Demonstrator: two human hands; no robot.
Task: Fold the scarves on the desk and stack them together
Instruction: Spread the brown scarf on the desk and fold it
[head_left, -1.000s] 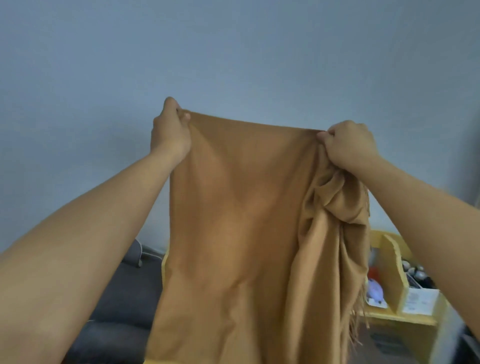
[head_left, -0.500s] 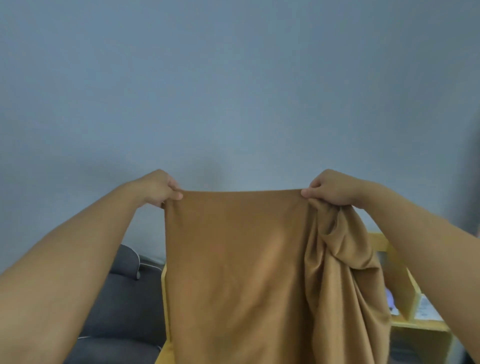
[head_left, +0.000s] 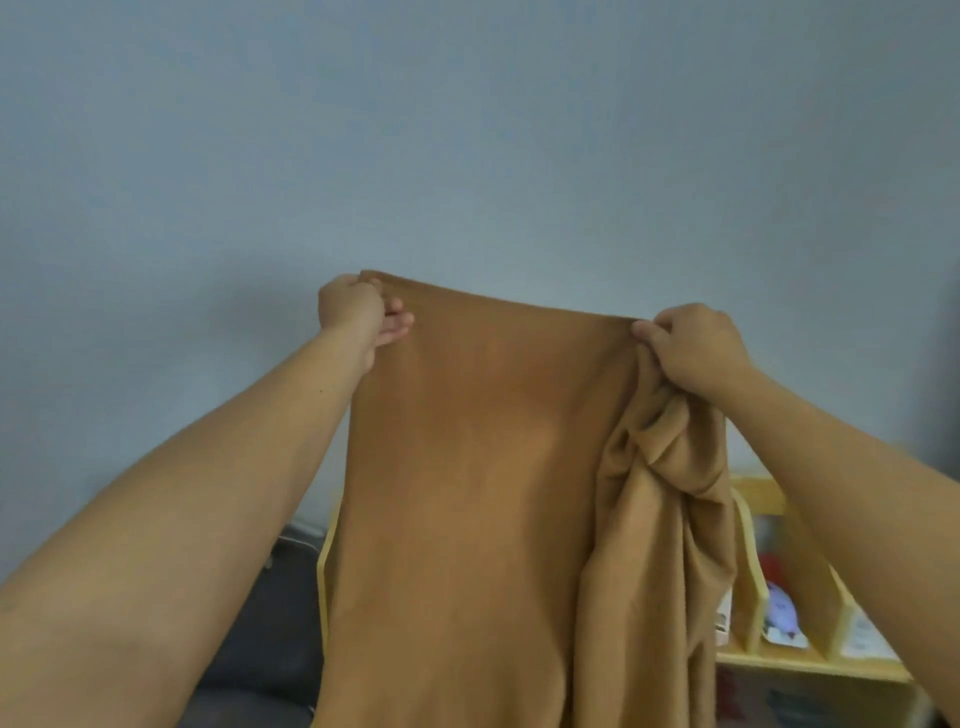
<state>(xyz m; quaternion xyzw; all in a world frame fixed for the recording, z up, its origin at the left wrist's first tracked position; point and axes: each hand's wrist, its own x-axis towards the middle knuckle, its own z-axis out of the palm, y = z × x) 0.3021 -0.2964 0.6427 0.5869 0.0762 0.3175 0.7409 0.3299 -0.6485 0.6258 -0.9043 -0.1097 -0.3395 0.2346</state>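
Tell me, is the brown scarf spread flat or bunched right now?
Partly both. The brown scarf hangs spread between the left hand and right hand, but it is gathered in folds under the right hand.

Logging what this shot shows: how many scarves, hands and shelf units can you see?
Scarves: 1, the brown scarf, held up at its top edge.
Hands: 2, left hand and right hand, both gripping it.
Shelf units: 1, yellow shelf.
Total: 4

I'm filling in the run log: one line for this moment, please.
scarf: held up, hanging | left hand: grips top corner | right hand: grips bunched top edge | fold: not yet done
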